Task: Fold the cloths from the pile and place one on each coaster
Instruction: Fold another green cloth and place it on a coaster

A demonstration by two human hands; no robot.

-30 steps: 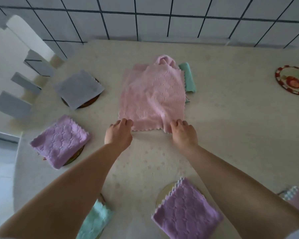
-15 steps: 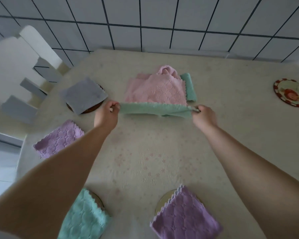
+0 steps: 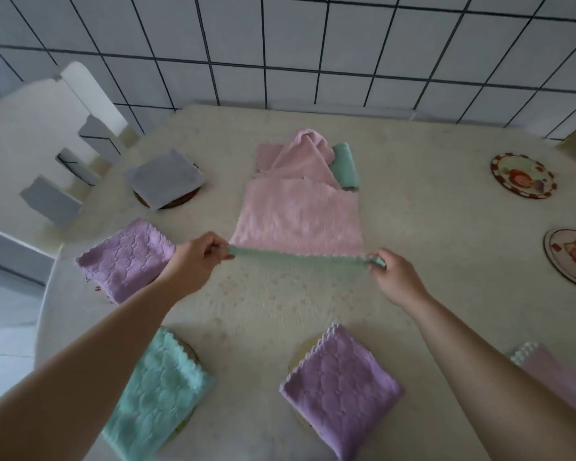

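The table (image 3: pixel 413 201) carries six covered coasters and two bare coasters (image 3: pixel 523 175). The cloth (image 3: pixel 298 216), pink over green, apparently half folded, hangs before the pile (image 3: pixel 300 158). Left hand (image 3: pixel 197 261) and right hand (image 3: pixel 394 274) pinch its corners. Next: fold again.

Most coasters are hidden: the grey cloth (image 3: pixel 164 177) in the upper left of the frame, the purple cloth (image 3: pixel 127 257) at mid left, the green cloth (image 3: pixel 157 399) at lower left and the purple cloth (image 3: pixel 341 392) at lower centre each leave only a sliver of rim showing. At the right edge a pink cloth (image 3: pixel 559 377) and a patterned coaster (image 3: pixel 571 262) are cut off. The pile's green cloth (image 3: pixel 345 164) lies mostly behind pink folds. The stretched cloth (image 3: pixel 300 221) is motion-blurred, each grip covering a corner.
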